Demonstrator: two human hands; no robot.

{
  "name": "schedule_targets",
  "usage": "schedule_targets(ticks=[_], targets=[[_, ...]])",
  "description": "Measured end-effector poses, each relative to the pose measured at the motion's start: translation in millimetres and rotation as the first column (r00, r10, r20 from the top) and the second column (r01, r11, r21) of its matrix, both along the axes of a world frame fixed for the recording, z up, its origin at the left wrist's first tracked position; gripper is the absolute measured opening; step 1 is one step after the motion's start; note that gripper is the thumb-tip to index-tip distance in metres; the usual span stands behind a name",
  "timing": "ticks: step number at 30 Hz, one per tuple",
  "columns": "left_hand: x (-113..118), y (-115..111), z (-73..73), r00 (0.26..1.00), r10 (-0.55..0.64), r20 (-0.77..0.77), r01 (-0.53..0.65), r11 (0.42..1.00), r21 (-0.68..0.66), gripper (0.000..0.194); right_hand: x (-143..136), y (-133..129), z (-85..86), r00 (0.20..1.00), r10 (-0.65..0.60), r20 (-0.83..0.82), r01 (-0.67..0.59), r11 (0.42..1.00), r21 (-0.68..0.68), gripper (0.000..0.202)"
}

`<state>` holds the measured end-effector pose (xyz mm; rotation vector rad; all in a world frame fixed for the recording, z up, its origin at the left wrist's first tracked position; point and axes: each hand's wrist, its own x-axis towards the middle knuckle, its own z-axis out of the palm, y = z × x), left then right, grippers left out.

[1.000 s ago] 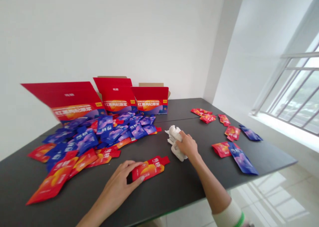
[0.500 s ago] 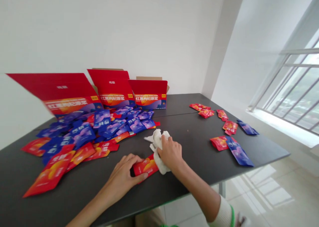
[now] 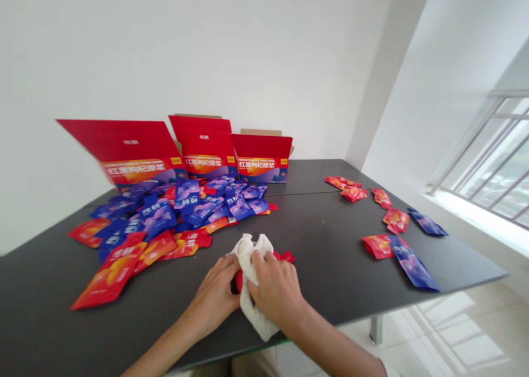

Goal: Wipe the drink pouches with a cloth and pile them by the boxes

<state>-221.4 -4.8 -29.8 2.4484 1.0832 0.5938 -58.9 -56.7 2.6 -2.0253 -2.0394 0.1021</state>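
Observation:
Near the table's front edge, my right hand (image 3: 276, 284) is closed on a crumpled white cloth (image 3: 250, 258), pressing it over a red pouch (image 3: 284, 257). Most of that pouch is hidden under the cloth; its right end sticks out past my fingers and a bit of red shows between my hands. My left hand (image 3: 219, 289) grips the pouch's left end, fingers on the far side and thumb close to me. Beyond my left hand lies a heap of blue pouches (image 3: 159, 216) mixed with red ones (image 3: 108, 272).
Several red and blue cartons (image 3: 264, 159) with raised lids stand behind the heap. Scattered along the right side of the black table (image 3: 326, 289) are red pouches (image 3: 378, 247) and blue pouches (image 3: 414, 262). A white wall is at the back, and a railed window to the right.
My right hand has swept the cloth leftward along the pouch, so it now covers most of it and meets my left fingers. The view has turned slightly left.

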Motion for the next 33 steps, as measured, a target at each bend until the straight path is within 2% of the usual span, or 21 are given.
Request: schedule_targets(ticks=[5,6,10,11,15,16,20,21,25,27,30,33], targets=[[-0.6,-3.1,4.7,1.0,0.006,-0.022,-0.006,1.0,-0.016,0.033,5.1,5.0,0.7,0.97,-0.239,0.038,0.24,0.971,-0.008,0.028],[-0.6,-3.4,5.4,1.0,0.006,-0.025,-0.006,1.0,-0.014,0.033,3.4,4.6,0.8,0.969,-0.244,0.046,0.245,0.97,-0.008,0.028],[-0.5,-4.5,6.0,1.0,0.001,-0.024,-0.001,1.0,0.002,0.027,-9.2,-4.2,-0.1,0.998,-0.06,0.034,0.061,0.998,-0.006,0.035],[-0.7,-5.1,6.3,1.0,0.001,-0.022,-0.001,1.0,0.0,0.027,-9.9,-5.2,-0.1,0.998,-0.05,0.03,0.05,0.999,-0.009,0.035],[-1.5,-7.9,9.0,1.0,0.017,-0.026,-0.018,0.999,-0.034,0.034,-3.8,0.2,1.7,0.967,-0.238,0.086,0.24,0.971,-0.019,0.027],[-1.5,-8.5,9.7,0.999,0.018,-0.03,-0.019,0.999,-0.036,0.035,-3.5,1.5,1.9,0.964,-0.245,0.103,0.248,0.969,-0.017,0.026],[-0.8,-9.1,10.5,1.0,-0.007,-0.017,0.007,1.0,-0.013,0.029,-9.1,0.4,0.6,0.995,-0.052,0.081,0.054,0.998,-0.012,0.028],[-0.6,-8.9,10.2,1.0,-0.009,-0.012,0.009,1.0,-0.011,0.029,-9.4,0.1,0.5,0.996,-0.047,0.07,0.048,0.999,-0.014,0.027],[-0.8,-8.4,7.8,1.0,0.012,-0.023,-0.012,1.0,-0.024,0.034,-8.0,2.2,1.2,0.969,-0.231,0.086,0.233,0.972,-0.011,0.025],[-1.3,-8.3,6.4,1.0,0.006,-0.026,-0.006,1.0,-0.007,0.033,-10.4,1.9,0.9,0.975,-0.201,0.092,0.201,0.979,0.001,0.023],[-2.3,-8.4,4.6,1.0,-0.008,-0.019,0.008,1.0,0.017,0.028,-11.6,1.5,-0.1,0.996,-0.061,0.065,0.06,0.998,0.009,0.024],[-3.0,-8.5,2.7,1.0,0.01,-0.023,-0.01,1.0,0.009,0.031,-4.3,4.0,0.2,0.98,-0.188,0.067,0.189,0.982,0.003,0.025]])
